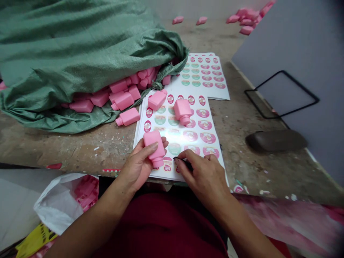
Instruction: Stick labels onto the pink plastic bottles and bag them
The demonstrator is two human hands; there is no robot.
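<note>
In my left hand (pixel 140 157) lies a pink plastic bottle (pixel 154 143), its neck turned toward me and my thumb across its face. My right hand (pixel 202 172) is closed around a small dark tool (pixel 188 164) with a thin tip; its exact kind is partly hidden by the fingers. That tip is over the near edge of a sticker sheet (pixel 182 138) printed with pink and green labels. Two more pink bottles rest on the sheet, one bottle (pixel 183 110) near its middle and another bottle (pixel 157 100) at its upper left.
A green woven sack (pixel 80 53) spills pink bottles (pixel 122 99) at the left. Behind lies another sticker sheet (pixel 206 75). To the right are a dark eyeglass case (pixel 276 140) and a black wire frame (pixel 282 94). Below the table edge hangs a white bag (pixel 59 204) with pink bottles.
</note>
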